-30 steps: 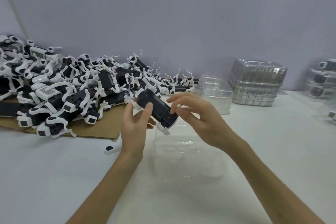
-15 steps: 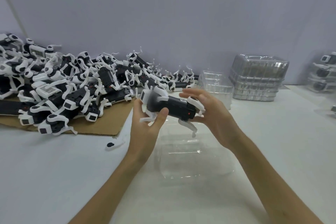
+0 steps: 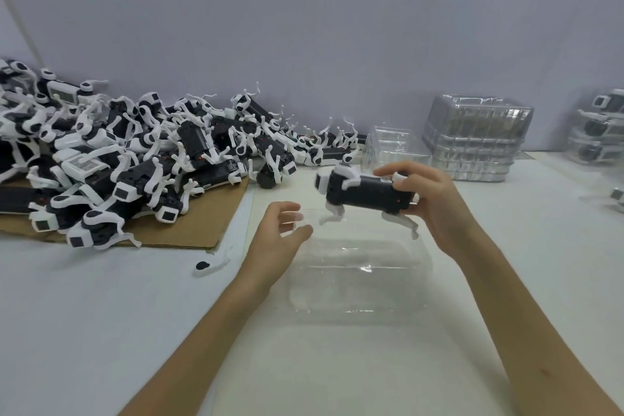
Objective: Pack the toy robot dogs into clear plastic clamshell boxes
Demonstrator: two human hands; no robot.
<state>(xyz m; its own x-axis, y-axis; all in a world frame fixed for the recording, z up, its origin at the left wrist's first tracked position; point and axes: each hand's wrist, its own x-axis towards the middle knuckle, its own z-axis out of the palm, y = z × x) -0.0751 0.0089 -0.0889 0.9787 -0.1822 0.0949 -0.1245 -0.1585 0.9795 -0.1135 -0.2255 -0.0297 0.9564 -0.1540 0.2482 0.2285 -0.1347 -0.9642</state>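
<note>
My right hand (image 3: 435, 203) grips the rear end of a black-and-white toy robot dog (image 3: 363, 192), holding it level in the air with its white legs hanging down. Right below it an open clear clamshell box (image 3: 361, 277) lies on the white table. My left hand (image 3: 275, 240) hovers at the box's left end, fingers relaxed and spread, holding nothing and apart from the dog. A big heap of toy robot dogs (image 3: 128, 159) lies on a cardboard sheet (image 3: 189, 226) at the left.
Stacks of clear clamshell boxes (image 3: 476, 142) stand at the back right, with a smaller clear box (image 3: 393, 149) beside them. Packed boxes (image 3: 597, 132) sit at the far right edge. A loose black-and-white part (image 3: 209, 265) lies on the table near the cardboard.
My left hand has let go of the dog and dropped to the left. My right hand alone now holds the dog, which has shifted right and turned level above the box.
</note>
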